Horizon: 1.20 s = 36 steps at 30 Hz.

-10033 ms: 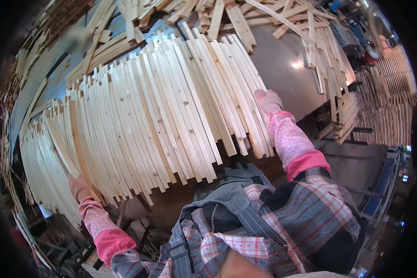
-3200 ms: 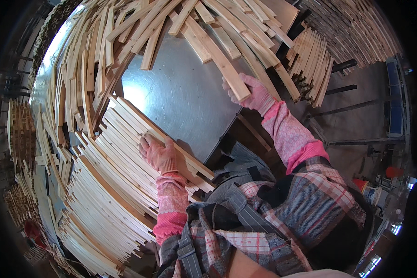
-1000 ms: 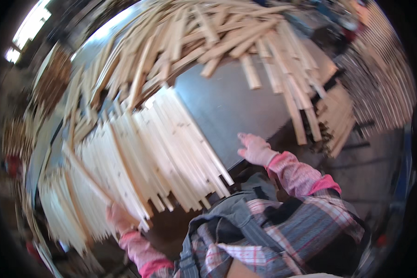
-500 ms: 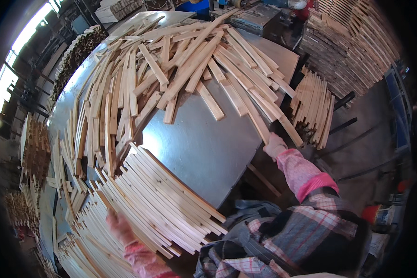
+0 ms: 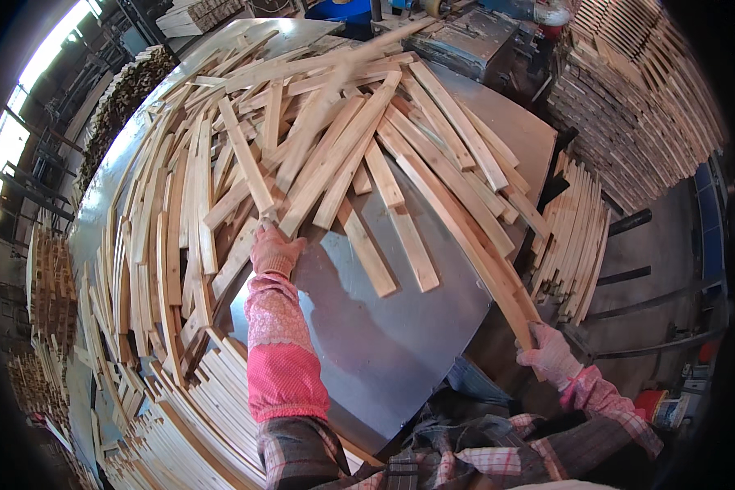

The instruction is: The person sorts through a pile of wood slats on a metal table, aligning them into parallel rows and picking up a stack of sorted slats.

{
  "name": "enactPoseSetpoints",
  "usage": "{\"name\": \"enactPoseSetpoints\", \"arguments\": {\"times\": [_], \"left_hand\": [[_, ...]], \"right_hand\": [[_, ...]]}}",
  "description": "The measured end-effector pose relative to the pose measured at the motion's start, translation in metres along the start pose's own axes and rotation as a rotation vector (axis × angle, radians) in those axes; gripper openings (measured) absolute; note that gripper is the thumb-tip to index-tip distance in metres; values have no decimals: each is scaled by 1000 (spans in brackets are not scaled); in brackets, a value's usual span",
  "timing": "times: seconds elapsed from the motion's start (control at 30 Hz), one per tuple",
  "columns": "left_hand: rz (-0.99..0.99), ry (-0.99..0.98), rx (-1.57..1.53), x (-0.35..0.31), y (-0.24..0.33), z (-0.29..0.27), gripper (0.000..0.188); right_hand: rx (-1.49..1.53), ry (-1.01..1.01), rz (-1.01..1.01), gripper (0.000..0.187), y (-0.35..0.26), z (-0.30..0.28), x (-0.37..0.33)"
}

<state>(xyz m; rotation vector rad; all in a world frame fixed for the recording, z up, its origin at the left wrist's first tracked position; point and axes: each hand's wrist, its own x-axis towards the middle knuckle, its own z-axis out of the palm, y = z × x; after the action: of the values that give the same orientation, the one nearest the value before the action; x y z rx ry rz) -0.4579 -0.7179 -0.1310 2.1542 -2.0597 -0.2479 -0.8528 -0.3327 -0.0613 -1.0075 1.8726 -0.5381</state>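
Observation:
My right hand (image 5: pixel 552 356) is closed round the near end of a long wooden slat (image 5: pixel 474 233), past the table's right edge. That slat slants up and left into the heap. My left hand (image 5: pixel 274 249) reaches forward over the metal table (image 5: pixel 367 343), thumb spread to the right. Its fingertips are at the near end of another slat (image 5: pixel 247 155); no grip on it shows. Many loose slats (image 5: pixel 343 167) lie criss-crossed beyond, and one among them (image 5: pixel 327 106) is blurred. Below my left forearm lies a row of slats side by side (image 5: pixel 188 433), partly covered by the sleeve.
Stacked slats (image 5: pixel 576 237) stand right of the table, with a tall timber stack (image 5: pixel 629 122) behind. More piles (image 5: pixel 53 278) line the left side. A machine (image 5: pixel 457 41) and a blue tub (image 5: pixel 339 11) are at the far edge. Dark bars (image 5: pixel 625 275) jut out at right.
My left hand has left the row of slats and moved forward and right to the heap. My right hand has drawn back toward me and right with its slat. A slat in the heap has shifted.

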Motion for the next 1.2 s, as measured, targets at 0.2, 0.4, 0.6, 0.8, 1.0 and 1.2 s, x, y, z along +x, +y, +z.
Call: {"name": "enactPoseSetpoints", "arguments": {"times": [0.2, 0.4, 0.6, 0.8, 1.0, 1.2], "left_hand": [[-102, -270, 130, 10, 40, 9, 60], [-185, -468, -130, -42, 84, -7, 36], [-216, -394, -153, -76, 77, -48, 30], [-366, -562, -1145, -167, -6, -90, 39], [-580, -723, -2053, -324, -2, -14, 71], [-917, -648, -2107, -429, 8, 48, 26]], "right_hand": [[6, 198, -163, 54, -95, 14, 149], [-337, 253, 22, 79, -218, 73, 307], [-282, 372, -22, 81, -218, 92, 350], [602, -90, -256, 33, -186, 44, 270], [854, -483, -79, 48, -114, 108, 123], [-26, -509, -115, 73, -63, 191, 15]]}}
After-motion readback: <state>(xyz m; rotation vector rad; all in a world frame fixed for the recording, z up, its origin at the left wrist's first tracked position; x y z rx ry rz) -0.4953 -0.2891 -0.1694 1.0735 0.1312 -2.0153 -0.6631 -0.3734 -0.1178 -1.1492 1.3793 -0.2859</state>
